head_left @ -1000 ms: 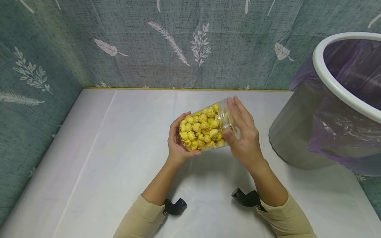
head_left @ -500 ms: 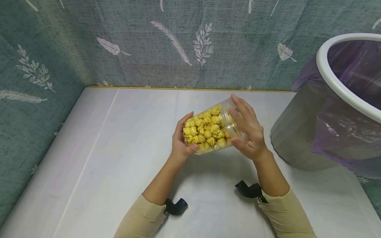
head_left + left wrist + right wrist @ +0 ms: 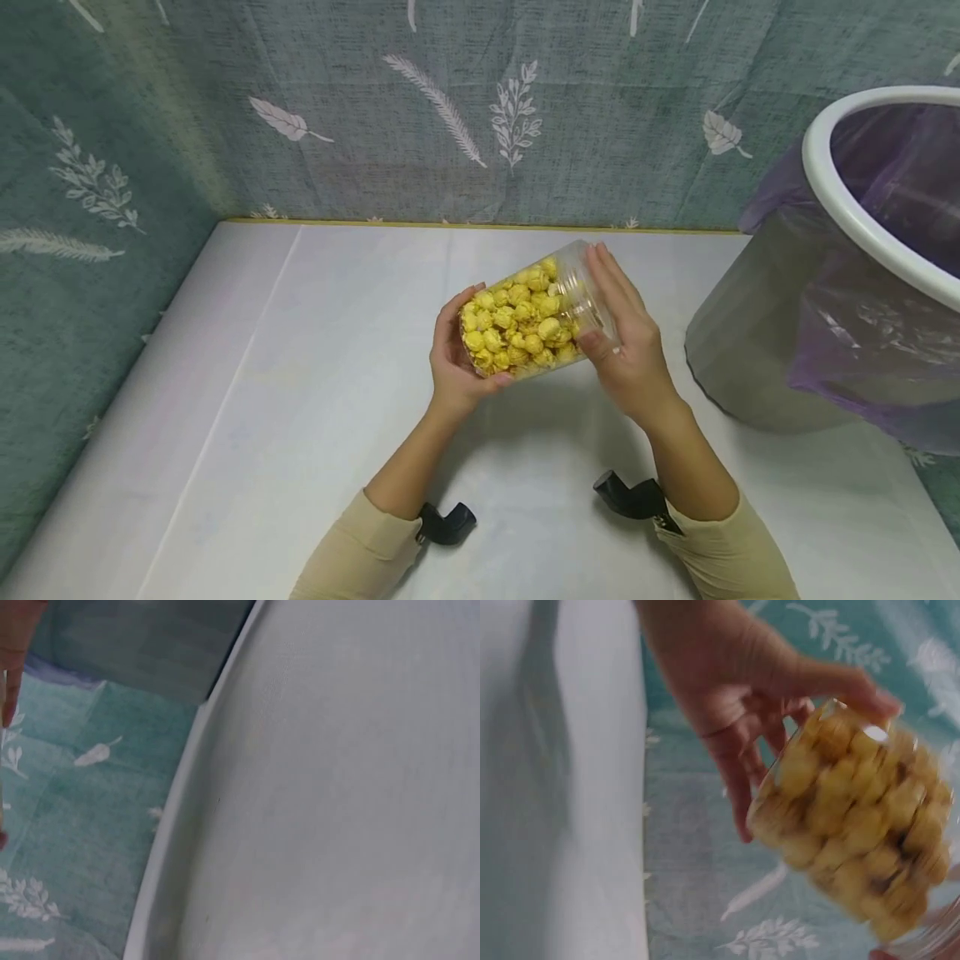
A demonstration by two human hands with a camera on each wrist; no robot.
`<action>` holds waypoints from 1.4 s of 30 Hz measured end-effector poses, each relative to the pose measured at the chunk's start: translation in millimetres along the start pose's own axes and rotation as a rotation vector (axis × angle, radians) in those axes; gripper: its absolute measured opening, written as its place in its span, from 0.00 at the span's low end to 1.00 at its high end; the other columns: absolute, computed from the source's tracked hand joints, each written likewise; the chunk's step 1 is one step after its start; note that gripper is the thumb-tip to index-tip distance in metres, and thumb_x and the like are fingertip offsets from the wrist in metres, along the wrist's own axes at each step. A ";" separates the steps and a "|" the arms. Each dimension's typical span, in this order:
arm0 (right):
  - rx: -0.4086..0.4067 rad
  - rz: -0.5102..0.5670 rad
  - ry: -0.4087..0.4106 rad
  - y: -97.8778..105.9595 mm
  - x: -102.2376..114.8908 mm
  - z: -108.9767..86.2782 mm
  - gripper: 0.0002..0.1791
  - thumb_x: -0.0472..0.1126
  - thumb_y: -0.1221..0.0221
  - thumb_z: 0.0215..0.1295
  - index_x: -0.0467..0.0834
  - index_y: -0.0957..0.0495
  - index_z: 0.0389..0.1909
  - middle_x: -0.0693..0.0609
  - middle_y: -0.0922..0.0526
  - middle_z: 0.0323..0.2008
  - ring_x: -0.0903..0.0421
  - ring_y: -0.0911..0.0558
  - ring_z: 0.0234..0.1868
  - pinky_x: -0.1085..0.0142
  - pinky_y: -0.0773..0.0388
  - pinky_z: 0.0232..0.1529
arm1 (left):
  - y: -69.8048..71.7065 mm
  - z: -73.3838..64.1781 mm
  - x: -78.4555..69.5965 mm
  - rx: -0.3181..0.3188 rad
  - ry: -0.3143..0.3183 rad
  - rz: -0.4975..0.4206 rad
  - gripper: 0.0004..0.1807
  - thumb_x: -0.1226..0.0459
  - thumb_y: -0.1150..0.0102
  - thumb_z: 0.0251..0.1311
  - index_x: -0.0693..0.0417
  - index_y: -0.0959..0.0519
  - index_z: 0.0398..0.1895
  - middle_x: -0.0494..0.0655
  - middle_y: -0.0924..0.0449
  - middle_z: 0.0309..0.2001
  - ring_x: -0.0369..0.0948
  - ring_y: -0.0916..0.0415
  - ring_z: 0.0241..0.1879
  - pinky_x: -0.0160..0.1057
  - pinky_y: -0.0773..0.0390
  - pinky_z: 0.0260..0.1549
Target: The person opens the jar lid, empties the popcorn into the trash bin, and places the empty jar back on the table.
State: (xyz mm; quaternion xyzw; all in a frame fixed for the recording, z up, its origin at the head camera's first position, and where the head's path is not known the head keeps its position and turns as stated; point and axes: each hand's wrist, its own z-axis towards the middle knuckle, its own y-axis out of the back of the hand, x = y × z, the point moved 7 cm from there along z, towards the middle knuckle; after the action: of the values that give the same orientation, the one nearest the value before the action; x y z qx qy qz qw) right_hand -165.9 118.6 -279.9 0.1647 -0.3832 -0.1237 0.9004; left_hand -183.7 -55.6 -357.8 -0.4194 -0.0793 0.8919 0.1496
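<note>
A clear plastic jar [image 3: 525, 317] full of yellow popcorn is held tilted above the table, its lid end up and to the right. My left hand [image 3: 455, 358] grips the base end, fingers behind and thumb along the near side. In the right wrist view, that left hand [image 3: 742, 682] has its thumb over the jar's edge. At the other end, my right hand [image 3: 633, 350] grips round the clear lid [image 3: 596, 300], thumb on the near side and fingers on the far side. Only a sliver of a hand [image 3: 15, 645] shows at the left wrist view's corner.
A grey bin [image 3: 757, 333] with a white rim and a purple bag liner stands at the right. Patterned green cloth [image 3: 337, 125] backs the white table [image 3: 300, 375]. Black wrist-worn pieces [image 3: 630, 497] sit at both sleeves.
The right hand's fingers spread and shifted round the lid half a second ago; now they lie closer along it with the wrist turned. The left hand keeps its grip on the jar.
</note>
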 end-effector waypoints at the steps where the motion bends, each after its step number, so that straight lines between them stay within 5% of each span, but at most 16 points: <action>1: 0.012 0.018 -0.054 0.2 -0.2 -1.3 0.47 0.71 0.58 0.64 0.37 0.43 0.70 0.39 0.44 0.71 0.47 0.48 0.73 0.43 0.50 0.69 | -1.1 0.0 -2.3 0.002 -0.051 0.036 0.48 0.46 0.27 0.42 0.48 0.38 0.66 0.46 0.38 0.64 0.44 0.36 0.61 0.39 0.28 0.58; 4: -0.020 0.092 -0.168 3.8 -2.7 -3.9 0.48 0.72 0.58 0.62 0.38 0.41 0.69 0.42 0.42 0.71 0.50 0.47 0.73 0.41 0.48 0.68 | -4.1 -1.1 -7.1 0.006 -0.186 0.132 0.48 0.47 0.27 0.42 0.54 0.38 0.66 0.48 0.38 0.64 0.46 0.39 0.62 0.41 0.32 0.60; 7: -0.087 0.178 -0.212 6.7 -6.1 -5.3 0.44 0.68 0.53 0.62 0.38 0.37 0.67 0.43 0.39 0.69 0.54 0.36 0.67 0.57 0.31 0.61 | -7.0 -2.5 -10.7 0.005 -0.274 0.188 0.48 0.47 0.28 0.43 0.55 0.37 0.66 0.49 0.38 0.64 0.48 0.41 0.64 0.41 0.32 0.60; 10: -0.148 0.210 -0.190 8.2 -6.5 -5.3 0.39 0.62 0.48 0.64 0.36 0.34 0.65 0.42 0.36 0.67 0.55 0.33 0.65 0.69 0.29 0.56 | -9.0 -3.2 -13.1 0.007 -0.307 0.197 0.47 0.47 0.27 0.43 0.54 0.37 0.65 0.51 0.39 0.64 0.49 0.41 0.64 0.40 0.29 0.58; 13: -0.178 0.226 -0.136 8.6 -5.2 -4.4 0.37 0.58 0.45 0.65 0.32 0.33 0.63 0.38 0.35 0.66 0.52 0.37 0.69 0.63 0.34 0.64 | -9.3 -3.3 -13.5 0.006 -0.308 0.198 0.47 0.47 0.27 0.42 0.55 0.37 0.65 0.51 0.39 0.63 0.49 0.40 0.63 0.40 0.28 0.56; 17: -0.189 0.214 -0.065 9.8 -3.9 -2.9 0.36 0.57 0.44 0.65 0.31 0.31 0.61 0.36 0.33 0.64 0.49 0.36 0.69 0.55 0.41 0.68 | -8.5 -2.3 -10.3 0.002 -0.252 0.160 0.47 0.46 0.27 0.41 0.53 0.36 0.63 0.51 0.39 0.62 0.48 0.39 0.62 0.40 0.28 0.56; 22: -0.184 0.153 0.058 11.1 -0.8 0.4 0.30 0.59 0.45 0.64 0.45 0.27 0.61 0.41 0.29 0.63 0.47 0.34 0.67 0.57 0.40 0.68 | -7.3 -0.5 -3.3 0.014 -0.111 0.046 0.47 0.46 0.26 0.40 0.48 0.36 0.64 0.48 0.36 0.62 0.46 0.37 0.60 0.40 0.29 0.58; 27: -0.190 0.147 0.196 12.4 3.0 3.0 0.27 0.59 0.44 0.64 0.53 0.26 0.60 0.49 0.27 0.62 0.46 0.33 0.66 0.55 0.38 0.67 | -7.0 -0.7 7.9 0.043 0.119 -0.084 0.47 0.44 0.26 0.38 0.42 0.37 0.64 0.45 0.36 0.60 0.42 0.33 0.57 0.37 0.25 0.53; 31: -0.214 0.199 0.329 13.5 6.1 4.6 0.26 0.57 0.42 0.63 0.47 0.23 0.58 0.47 0.26 0.60 0.45 0.31 0.64 0.54 0.36 0.65 | -5.4 -2.8 21.4 0.061 0.344 -0.175 0.49 0.40 0.28 0.37 0.44 0.37 0.65 0.47 0.35 0.56 0.40 0.29 0.51 0.35 0.20 0.44; 34: -0.235 0.248 0.413 16.3 7.6 4.5 0.24 0.53 0.40 0.63 0.43 0.21 0.54 0.45 0.23 0.57 0.45 0.28 0.62 0.55 0.35 0.65 | -4.2 -5.5 28.9 0.060 0.455 -0.192 0.51 0.38 0.28 0.36 0.45 0.37 0.65 0.47 0.37 0.58 0.40 0.30 0.51 0.32 0.20 0.36; 37: -0.246 0.221 0.414 18.2 7.0 4.6 0.25 0.55 0.40 0.62 0.44 0.21 0.55 0.47 0.22 0.57 0.45 0.29 0.63 0.53 0.38 0.65 | -4.0 -5.9 29.2 0.055 0.448 -0.167 0.50 0.39 0.28 0.36 0.44 0.37 0.65 0.46 0.39 0.60 0.41 0.35 0.55 0.29 0.21 0.33; 42: -0.217 0.074 0.235 17.2 0.8 5.0 0.36 0.67 0.48 0.61 0.46 0.26 0.61 0.47 0.27 0.62 0.46 0.33 0.66 0.50 0.41 0.67 | -5.1 -1.7 19.0 0.040 0.270 -0.147 0.47 0.44 0.26 0.38 0.40 0.37 0.64 0.46 0.36 0.57 0.42 0.31 0.53 0.34 0.21 0.47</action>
State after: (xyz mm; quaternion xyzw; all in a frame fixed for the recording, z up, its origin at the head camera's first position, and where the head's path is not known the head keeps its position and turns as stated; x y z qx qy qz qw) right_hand -167.3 133.1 -269.4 0.0656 -0.2653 -0.1110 0.9555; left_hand -192.8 -44.5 -371.2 -0.5257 -0.0712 0.8153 0.2322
